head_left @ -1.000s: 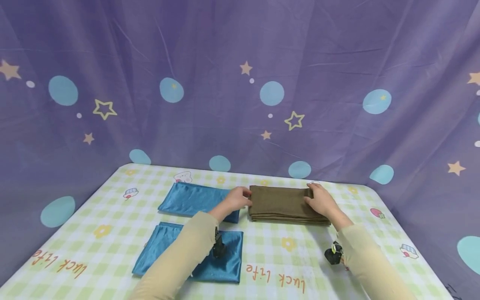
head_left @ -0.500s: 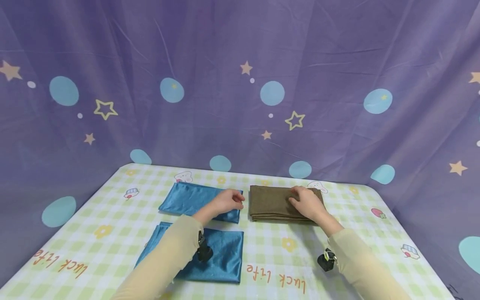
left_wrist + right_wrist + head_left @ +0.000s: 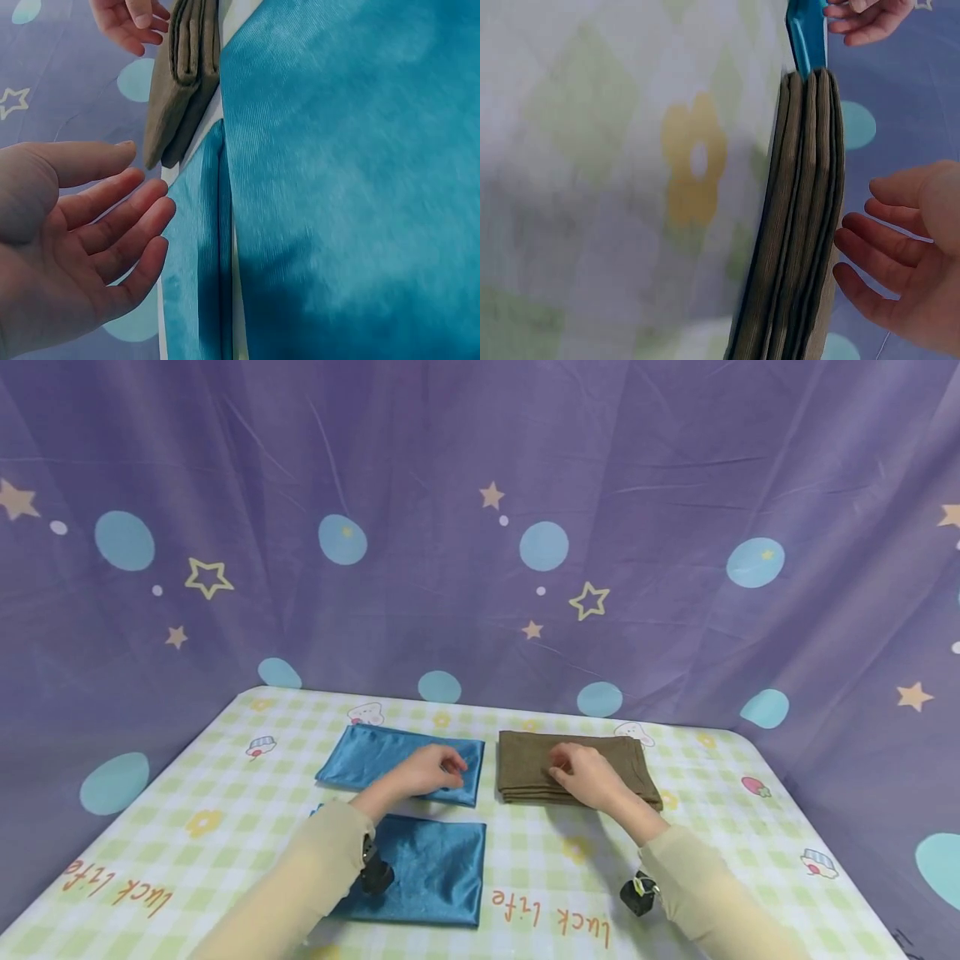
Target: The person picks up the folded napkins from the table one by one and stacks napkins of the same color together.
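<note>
A brown folded cloth point(image 3: 525, 764) lies in several layers at the back right of the table, its stacked folds facing me in the right wrist view. Just above it hovers my right hand point(image 3: 591, 774), fingers loosely bent and holding nothing. To the left lies a shiny blue folded cloth point(image 3: 375, 756); my left hand point(image 3: 423, 770) hangs over its right part with relaxed fingers and an empty palm. Nearer to me is a second blue folded cloth point(image 3: 442, 868), partly hidden by the left forearm. In the left wrist view the left hand point(image 3: 90, 240) is apart from the cloths.
A green-and-white checked tablecloth point(image 3: 540, 868) with printed flowers and lettering covers the table. Behind the table's back edge hangs a purple curtain point(image 3: 450, 610) with stars and blue dots. Each wrist carries a small black camera point(image 3: 639, 893).
Both hands have left the sides of the brown cloth. The left hand moved left over the far blue cloth, and the right hand moved left above the brown cloth. The cloths stay in place.
</note>
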A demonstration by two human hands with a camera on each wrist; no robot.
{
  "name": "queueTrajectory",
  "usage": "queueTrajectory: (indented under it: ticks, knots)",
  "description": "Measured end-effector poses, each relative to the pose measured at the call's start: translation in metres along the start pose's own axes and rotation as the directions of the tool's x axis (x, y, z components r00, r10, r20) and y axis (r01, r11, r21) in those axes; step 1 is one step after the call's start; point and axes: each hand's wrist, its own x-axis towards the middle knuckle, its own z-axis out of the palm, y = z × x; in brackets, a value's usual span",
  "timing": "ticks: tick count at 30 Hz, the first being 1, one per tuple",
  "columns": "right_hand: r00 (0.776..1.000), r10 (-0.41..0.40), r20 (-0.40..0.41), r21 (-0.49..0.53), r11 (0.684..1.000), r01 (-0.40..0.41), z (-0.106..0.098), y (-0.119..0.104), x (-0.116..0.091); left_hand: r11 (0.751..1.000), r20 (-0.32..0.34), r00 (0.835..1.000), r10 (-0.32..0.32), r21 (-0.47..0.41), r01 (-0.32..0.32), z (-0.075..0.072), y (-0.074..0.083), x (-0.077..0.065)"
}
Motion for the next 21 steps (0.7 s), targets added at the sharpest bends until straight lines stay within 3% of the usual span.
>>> queueTrajectory:
  ticks: [11, 21]
  knots:
    - [0.996, -0.094, 0.012, 0.039, 0.995, 0.093, 0.015, -0.024, -0.006, 0.997, 0.047, 0.998, 0.044, 0.064, -0.047, -0.01, -0.014, -0.016]
    - [0.966, -0.253, 0.045, 0.072, 0.966, 0.25, 0.032, -0.048, -0.006, 0.985, 0.108, 0.989, 0.103, 0.129, -0.117, -0.019, -0.028, -0.04]
